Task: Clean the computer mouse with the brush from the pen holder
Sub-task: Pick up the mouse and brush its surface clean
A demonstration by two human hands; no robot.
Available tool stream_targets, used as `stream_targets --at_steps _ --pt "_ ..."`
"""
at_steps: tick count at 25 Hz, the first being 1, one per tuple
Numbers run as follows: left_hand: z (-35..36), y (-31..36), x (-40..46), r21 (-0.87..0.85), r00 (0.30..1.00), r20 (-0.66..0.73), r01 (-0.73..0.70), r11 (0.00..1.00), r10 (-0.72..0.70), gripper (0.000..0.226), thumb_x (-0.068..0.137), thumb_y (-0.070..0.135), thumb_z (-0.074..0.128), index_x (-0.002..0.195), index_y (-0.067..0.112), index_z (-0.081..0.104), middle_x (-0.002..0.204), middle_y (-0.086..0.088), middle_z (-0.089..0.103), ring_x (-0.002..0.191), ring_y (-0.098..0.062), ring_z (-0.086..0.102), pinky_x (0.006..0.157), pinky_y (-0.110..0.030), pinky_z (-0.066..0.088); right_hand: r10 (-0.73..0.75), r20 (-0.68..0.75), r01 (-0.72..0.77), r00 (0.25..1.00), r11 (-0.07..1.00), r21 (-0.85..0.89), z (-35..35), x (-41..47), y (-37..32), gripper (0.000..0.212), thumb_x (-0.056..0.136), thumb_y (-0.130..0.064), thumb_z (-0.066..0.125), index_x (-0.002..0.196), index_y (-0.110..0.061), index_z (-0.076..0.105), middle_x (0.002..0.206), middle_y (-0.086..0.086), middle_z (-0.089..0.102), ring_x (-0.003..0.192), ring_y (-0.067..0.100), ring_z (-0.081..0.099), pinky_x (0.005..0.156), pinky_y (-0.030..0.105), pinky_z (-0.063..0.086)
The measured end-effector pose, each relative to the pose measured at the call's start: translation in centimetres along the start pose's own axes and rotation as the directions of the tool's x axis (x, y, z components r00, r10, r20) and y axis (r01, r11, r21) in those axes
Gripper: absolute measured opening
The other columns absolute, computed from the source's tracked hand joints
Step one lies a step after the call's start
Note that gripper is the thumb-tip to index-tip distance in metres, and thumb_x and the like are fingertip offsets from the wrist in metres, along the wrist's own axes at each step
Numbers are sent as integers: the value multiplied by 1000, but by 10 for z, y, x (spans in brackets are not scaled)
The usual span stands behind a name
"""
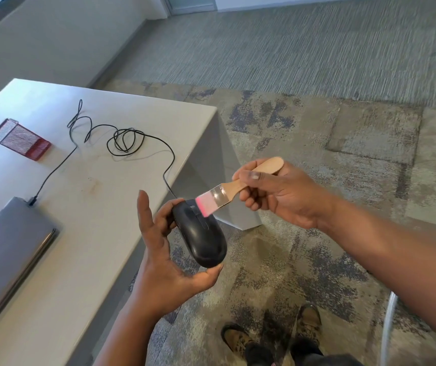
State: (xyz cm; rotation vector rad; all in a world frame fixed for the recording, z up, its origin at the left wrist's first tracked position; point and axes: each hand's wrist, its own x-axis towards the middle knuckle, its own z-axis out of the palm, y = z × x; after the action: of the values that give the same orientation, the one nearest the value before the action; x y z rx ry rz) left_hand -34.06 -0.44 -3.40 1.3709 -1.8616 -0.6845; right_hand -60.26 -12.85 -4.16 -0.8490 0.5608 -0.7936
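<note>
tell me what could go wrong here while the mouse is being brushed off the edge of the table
1. The left hand holds the mouse only between thumb and fingertips, out past the table edge; a firm stroke of the brush might knock it loose toward the floor.
2. The cable runs to the laptop; a drop or tug could jerk the plug.

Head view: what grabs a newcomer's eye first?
The black mouse, held by the left hand off the table's edge over the carpet. Next the brush gripped by the right hand, its pink bristles on the front of the mouse near the wheel. Then the black cable, looped across the white table to the closed laptop, with the red mesh pen holder lying on its side at far left.
</note>
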Motion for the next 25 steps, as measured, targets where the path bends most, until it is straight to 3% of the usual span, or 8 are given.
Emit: stream_targets --at_steps 3,6,11,16,19,22,25 --pt "0 -1 -1 -17 1000 -9 -3 1000 3 157 68 27 98 169 36 -22 158 -17 48 150 -37 50 125 -63 39 63 -48 -64 997 998 -3 1 1 10 12 97 -12 66 92 -9 76 70 10 68 61 17 60 55 23 51" --pt "-1 -1 -5 -29 1000 -17 12 999 -13 156 68 27 98 168 31 -22 157 -18 48 151 -35 50 126 -61 39 85 -149 -91 985 995 -33 -10 -2 8 12 98 -9 64 91 -6 73 67 9 66 61 18 56 53 22 48" --pt "0 -1 -6 -58 1000 -19 20 998 -21 158 68 25 99 169 30 -23 157 -18 49 151 -39 49 126 -63 39 139 2 -137 990 975 177 -7 1 14 12 88 -22 74 93 -11 78 73 7 69 63 14 62 58 22 53" --pt "-2 -1 -7 -61 1000 -2 28 998 -28 159 67 25 99 170 36 -22 159 -14 48 153 -38 47 126 -69 35 171 -146 -148 974 976 157 -10 2 21 11 93 -13 68 89 -10 77 68 7 66 61 16 57 54 22 48" --pt "0 0 -9 -51 999 20 29 998 -28 158 68 25 99 170 35 -21 159 -15 47 151 -37 49 126 -63 38 150 -53 -138 987 974 180 -8 2 19 11 93 -17 70 93 -10 78 72 7 68 61 14 60 55 22 51" --pt "0 1 -12 -55 999 28 38 998 -37 158 68 25 100 171 35 -20 159 -13 47 150 -34 50 128 -53 38 113 -117 -101 987 989 108 -6 5 20 12 98 -13 66 92 -9 76 70 8 68 59 14 59 54 22 50" --pt "1 2 -11 -51 998 29 49 997 -48 158 67 27 100 171 39 -18 159 -12 47 151 -33 50 128 -54 37 109 -22 -105 994 983 152 -7 0 18 11 96 -15 67 93 -10 77 72 8 67 63 14 61 57 22 52"
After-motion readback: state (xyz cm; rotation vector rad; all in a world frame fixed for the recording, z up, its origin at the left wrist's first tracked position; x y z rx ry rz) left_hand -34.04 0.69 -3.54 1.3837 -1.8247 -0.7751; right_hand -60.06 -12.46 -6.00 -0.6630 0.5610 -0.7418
